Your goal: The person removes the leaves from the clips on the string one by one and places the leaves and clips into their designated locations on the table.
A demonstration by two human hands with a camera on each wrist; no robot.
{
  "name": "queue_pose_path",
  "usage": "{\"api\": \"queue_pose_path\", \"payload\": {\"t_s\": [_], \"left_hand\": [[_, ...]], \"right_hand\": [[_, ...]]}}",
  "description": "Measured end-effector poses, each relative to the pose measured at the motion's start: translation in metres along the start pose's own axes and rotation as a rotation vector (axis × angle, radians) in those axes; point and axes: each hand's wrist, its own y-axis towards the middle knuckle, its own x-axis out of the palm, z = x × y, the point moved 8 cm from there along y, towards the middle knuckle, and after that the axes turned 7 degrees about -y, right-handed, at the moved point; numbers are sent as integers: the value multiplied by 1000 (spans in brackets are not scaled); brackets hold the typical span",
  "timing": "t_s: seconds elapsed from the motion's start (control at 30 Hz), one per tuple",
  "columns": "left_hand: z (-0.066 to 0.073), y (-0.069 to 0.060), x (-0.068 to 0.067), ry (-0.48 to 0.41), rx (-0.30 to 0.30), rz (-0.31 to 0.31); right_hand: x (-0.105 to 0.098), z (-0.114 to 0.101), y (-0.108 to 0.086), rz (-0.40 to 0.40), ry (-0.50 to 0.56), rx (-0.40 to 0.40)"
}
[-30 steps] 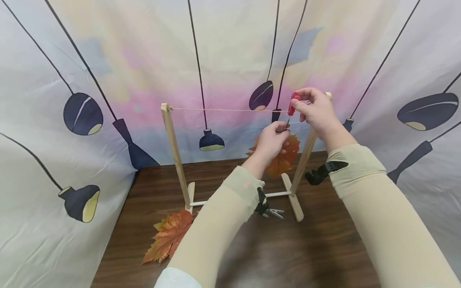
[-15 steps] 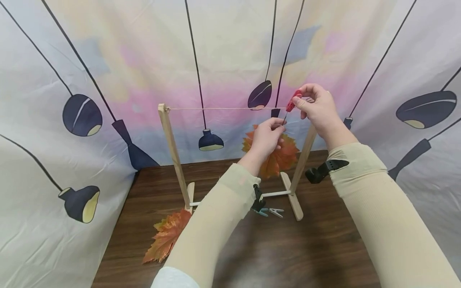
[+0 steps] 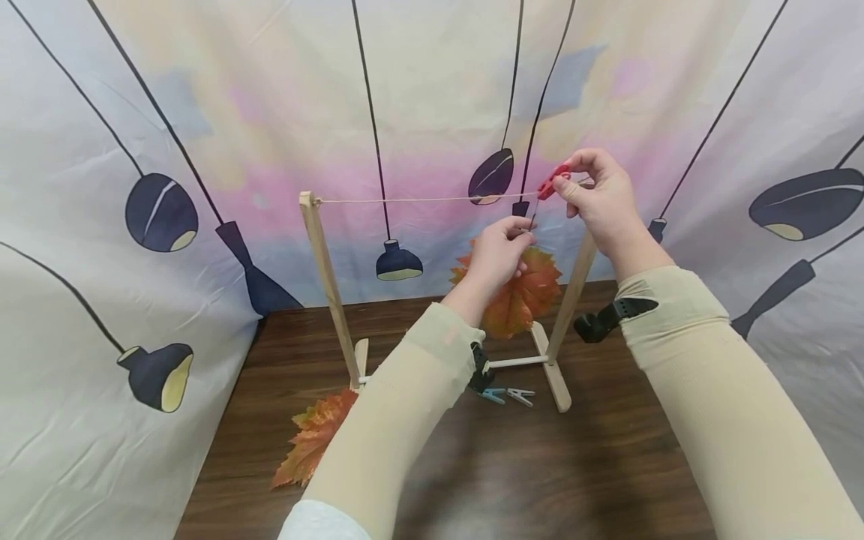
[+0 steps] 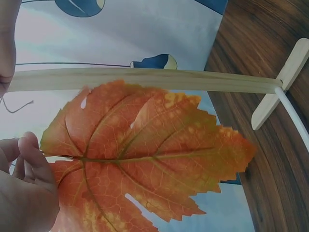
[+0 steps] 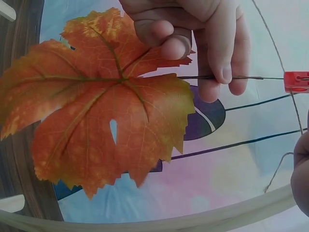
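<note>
My left hand (image 3: 496, 253) pinches the thin dark stem (image 5: 193, 77) of an orange artificial maple leaf (image 4: 145, 140) between thumb and fingers. Below that hand the leaf hangs down, its blade partly covered in the head view. Just above, my right hand (image 3: 603, 199) pinches a red clothespin (image 3: 553, 182), which slants with its tip down and to the left. In the right wrist view the stem's end meets the tip of the clothespin, and the twine (image 3: 405, 200) crosses there too. Whether the clothespin grips both cannot be made out.
A wooden frame with a left post (image 3: 327, 285) and a right post (image 3: 572, 300) carries the twine. On the brown table lie a second maple leaf (image 3: 313, 435), a blue clothespin (image 3: 493, 395) and a white clothespin (image 3: 521, 396). A printed cloth (image 3: 432, 90) hangs behind.
The red clothespin has tilted from nearly upright to a slant, its handle end going up and right. My right hand has risen slightly; my left hand, still on the stem, has shifted slightly left and up.
</note>
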Motion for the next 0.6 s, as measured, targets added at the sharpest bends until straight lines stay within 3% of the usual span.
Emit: {"api": "queue_pose_path", "payload": {"t_s": [0.3, 0.6], "left_hand": [[7, -1, -5, 6, 19, -2], [5, -3, -9, 26, 17, 9]], "right_hand": [[2, -5, 1, 2, -16, -11], [2, -5, -2, 0, 78, -8]]}}
